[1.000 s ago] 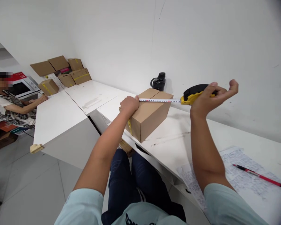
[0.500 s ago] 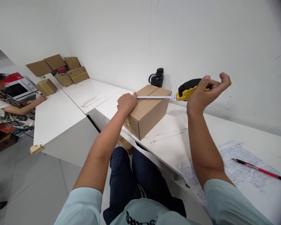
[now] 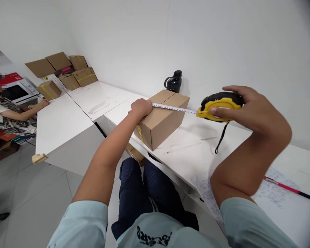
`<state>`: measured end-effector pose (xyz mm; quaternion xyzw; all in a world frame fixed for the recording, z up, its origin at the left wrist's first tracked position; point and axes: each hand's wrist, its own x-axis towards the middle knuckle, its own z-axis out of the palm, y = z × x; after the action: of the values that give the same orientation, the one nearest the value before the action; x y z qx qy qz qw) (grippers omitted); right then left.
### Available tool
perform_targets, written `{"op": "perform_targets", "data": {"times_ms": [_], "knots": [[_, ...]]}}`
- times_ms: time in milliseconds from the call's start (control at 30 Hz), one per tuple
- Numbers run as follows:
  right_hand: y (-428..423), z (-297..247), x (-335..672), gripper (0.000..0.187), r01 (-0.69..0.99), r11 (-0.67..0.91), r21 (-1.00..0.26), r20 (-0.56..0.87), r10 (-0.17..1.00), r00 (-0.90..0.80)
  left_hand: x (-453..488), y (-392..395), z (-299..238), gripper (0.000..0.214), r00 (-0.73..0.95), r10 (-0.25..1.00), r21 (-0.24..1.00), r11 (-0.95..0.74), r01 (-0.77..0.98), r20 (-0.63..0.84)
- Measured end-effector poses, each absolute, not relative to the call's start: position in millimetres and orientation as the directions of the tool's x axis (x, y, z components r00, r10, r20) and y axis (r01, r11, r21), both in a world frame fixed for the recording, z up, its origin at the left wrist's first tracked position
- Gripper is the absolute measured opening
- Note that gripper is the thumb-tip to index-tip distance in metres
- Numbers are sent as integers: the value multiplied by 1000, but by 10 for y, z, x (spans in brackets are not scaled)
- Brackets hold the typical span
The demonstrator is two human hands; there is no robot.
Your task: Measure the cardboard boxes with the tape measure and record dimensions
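Tape measure (image 3: 219, 108) in yellow and black sits clamped in the right hand (image 3: 250, 106), fingers over its top and thumb on its face, held in the air above the white table (image 3: 191, 151) just right of the cardboard box (image 3: 162, 120). A moment ago that hand cupped it from below with the forearm upright. Now the elbow is bent, the wrist has turned over, and the black strap (image 3: 220, 137) dangles free. Its blade (image 3: 173, 108) still runs across the top of the box. The left hand (image 3: 141, 108) has not shifted: curled shut, it pins the blade's end at the box's near left top corner. A dark bottle (image 3: 175, 81) stands behind the box, and a red pen (image 3: 289, 187) lies on a written sheet (image 3: 271, 196) to the right.
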<state>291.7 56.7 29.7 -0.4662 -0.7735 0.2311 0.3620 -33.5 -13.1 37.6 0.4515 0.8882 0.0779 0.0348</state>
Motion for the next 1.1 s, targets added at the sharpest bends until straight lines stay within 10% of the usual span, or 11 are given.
{"op": "perform_targets", "data": {"times_ms": [233, 800, 1100], "knots": [[334, 292, 2935, 58, 470, 688, -553, 488, 725, -486, -393, -143, 351, 65, -549, 835, 171, 537, 826, 28], [52, 408, 2569, 36, 484, 663, -572, 528, 749, -401, -494, -201, 314, 85, -476, 877, 320, 434, 842, 62], [-216, 445, 2562, 36, 570, 738, -360, 567, 659, -495, -493, -190, 298, 88, -471, 880, 316, 431, 845, 57]]}}
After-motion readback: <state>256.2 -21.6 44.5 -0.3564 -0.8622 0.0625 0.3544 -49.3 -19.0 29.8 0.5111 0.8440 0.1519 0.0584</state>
